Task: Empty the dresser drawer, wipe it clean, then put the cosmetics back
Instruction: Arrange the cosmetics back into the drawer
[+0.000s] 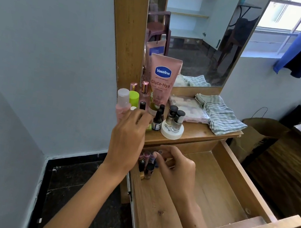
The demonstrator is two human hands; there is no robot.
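Note:
The wooden drawer (237, 177) is pulled out, and several small lipstick and polish bottles (146, 164) stand in its far left corner. My right hand (174, 168) reaches into that corner and pinches a small pinkish tube (160, 151) at its fingertips. My left hand (131, 130) is up on the dresser top (197, 134), its fingers curled over a small yellow-green bottle (149, 127) that is mostly hidden. Around it stand a pink Vaseline tube (162, 80), a dark dropper bottle (157, 120), two nail polishes (175, 118) on a white jar (171, 132), and pink and green bottles (128, 99).
A striped cloth (221, 114) lies on the right of the dresser top beside a flat pink palette case (189, 108). A mirror (197, 33) rises behind. A brown bag (256, 133) stands right of the dresser. The wall runs close on the left.

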